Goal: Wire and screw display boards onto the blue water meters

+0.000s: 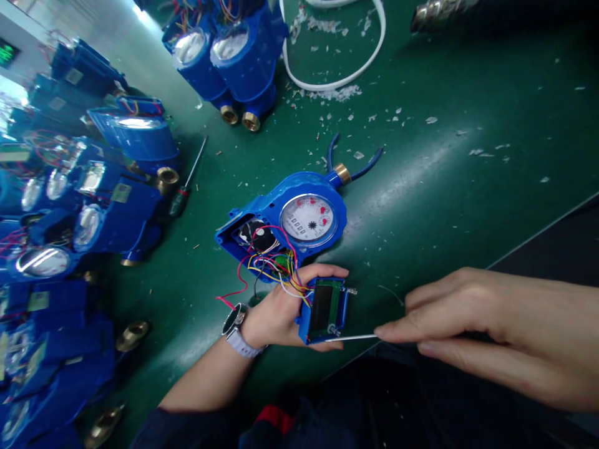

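Note:
My left hand is closed around a small blue display module with a dark screen and a green circuit board. Two small springs stick out from its right side. Thin coloured wires link the module to a blue water meter lying just beyond, with a round white dial and an open wiring compartment. My right hand grips a screwdriver; its thin metal shaft reaches the module's near edge, while the fingers hide most of the handle. Whether the tip sits in a screw, I cannot tell.
Many blue water meters crowd the left side, and two more stand at the back. Another screwdriver lies beside them. A white cable loop and pale scraps lie on the green table. A dark tool with a metal end lies back right.

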`<state>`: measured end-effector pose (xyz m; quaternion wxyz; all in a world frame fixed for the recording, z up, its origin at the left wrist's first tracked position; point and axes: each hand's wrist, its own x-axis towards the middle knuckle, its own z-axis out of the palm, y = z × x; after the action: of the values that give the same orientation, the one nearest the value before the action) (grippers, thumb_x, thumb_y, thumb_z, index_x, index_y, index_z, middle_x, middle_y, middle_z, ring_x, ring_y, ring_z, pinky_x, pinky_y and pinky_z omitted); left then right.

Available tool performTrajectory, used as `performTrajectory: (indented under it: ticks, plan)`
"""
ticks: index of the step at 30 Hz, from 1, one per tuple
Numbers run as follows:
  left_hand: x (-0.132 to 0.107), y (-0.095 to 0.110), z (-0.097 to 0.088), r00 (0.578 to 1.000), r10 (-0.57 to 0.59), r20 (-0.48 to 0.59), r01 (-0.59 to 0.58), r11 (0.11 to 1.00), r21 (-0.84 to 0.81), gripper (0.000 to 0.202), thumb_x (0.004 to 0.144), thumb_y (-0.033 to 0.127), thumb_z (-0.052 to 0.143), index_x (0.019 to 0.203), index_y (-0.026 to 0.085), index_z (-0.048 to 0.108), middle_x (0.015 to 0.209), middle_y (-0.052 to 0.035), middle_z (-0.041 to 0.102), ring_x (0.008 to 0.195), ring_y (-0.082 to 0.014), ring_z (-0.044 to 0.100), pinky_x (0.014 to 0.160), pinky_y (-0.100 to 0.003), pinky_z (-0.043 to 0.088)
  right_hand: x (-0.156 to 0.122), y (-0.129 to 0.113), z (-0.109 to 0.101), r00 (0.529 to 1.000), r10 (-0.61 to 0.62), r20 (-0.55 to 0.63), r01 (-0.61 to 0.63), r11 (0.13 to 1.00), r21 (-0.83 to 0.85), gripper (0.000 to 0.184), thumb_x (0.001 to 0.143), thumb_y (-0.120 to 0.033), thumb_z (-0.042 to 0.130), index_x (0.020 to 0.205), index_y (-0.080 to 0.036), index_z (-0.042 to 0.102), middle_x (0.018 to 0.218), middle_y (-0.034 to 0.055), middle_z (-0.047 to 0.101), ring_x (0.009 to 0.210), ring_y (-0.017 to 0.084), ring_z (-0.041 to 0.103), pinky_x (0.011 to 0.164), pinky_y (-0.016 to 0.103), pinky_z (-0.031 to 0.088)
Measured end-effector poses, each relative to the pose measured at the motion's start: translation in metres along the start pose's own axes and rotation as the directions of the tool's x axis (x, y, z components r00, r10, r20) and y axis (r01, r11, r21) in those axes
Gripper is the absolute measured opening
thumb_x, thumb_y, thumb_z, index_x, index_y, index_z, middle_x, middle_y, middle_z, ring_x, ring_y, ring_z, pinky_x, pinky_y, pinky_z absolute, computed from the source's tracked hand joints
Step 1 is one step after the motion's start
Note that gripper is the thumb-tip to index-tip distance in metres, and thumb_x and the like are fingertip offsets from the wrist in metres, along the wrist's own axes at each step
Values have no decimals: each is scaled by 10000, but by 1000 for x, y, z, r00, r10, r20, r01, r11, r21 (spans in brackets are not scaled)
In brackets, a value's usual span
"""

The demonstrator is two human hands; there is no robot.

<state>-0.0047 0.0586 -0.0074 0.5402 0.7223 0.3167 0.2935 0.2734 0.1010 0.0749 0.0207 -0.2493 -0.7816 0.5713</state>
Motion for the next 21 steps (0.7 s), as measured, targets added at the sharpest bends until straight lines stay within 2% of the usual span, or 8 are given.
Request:
performTrajectory:
  ticks: [7,12,15,18,21]
  plan:
    - [2,1,1,999,37,-25,-38,999,-26,951,598,353,906,1363,273,348,1333,-138,566,1202,-290,604,1007,-418,518,3,2,2,999,-10,38,11,999,-40,326,908,-172,544,1132,-343,709,878,-25,721,797,160,684,639,212,507]
    - [1,2,4,999,5,-34,-6,999,-40,935,607,377,899,1351,291,340,1388,-143,534,1177,-291,621,999,-443,514,3,2,3,999,-13,-31,12,999,-51,331,878,-159,577,1117,-335,722,883,-24,726,808,167,688,675,224,514]
    - [0,1,6,998,-14,-59,13,1000,-23,939,600,393,902,1342,303,334,1378,-138,550,1186,-297,613,1005,-456,503,1,1,7,997,-44,-58,39,996,-86,354,879,-155,564,1140,-345,711,856,-26,718,757,153,678,637,220,496]
    - [-1,1,8,998,-25,-61,25,1000,-1,940,609,405,895,1351,309,326,1353,-125,573,1179,-291,617,1001,-441,504,-6,1,21,978,-118,-170,73,966,-247,400,856,-139,524,1164,-330,692,816,-5,694,613,149,616,524,248,428]
    - [-1,1,8,998,-26,-57,26,1000,-10,936,620,423,885,1364,313,329,1355,-110,577,1182,-286,617,1009,-429,501,-16,1,46,933,-220,-285,50,863,-502,456,795,-100,500,1180,-272,674,844,49,686,563,175,556,496,285,366]
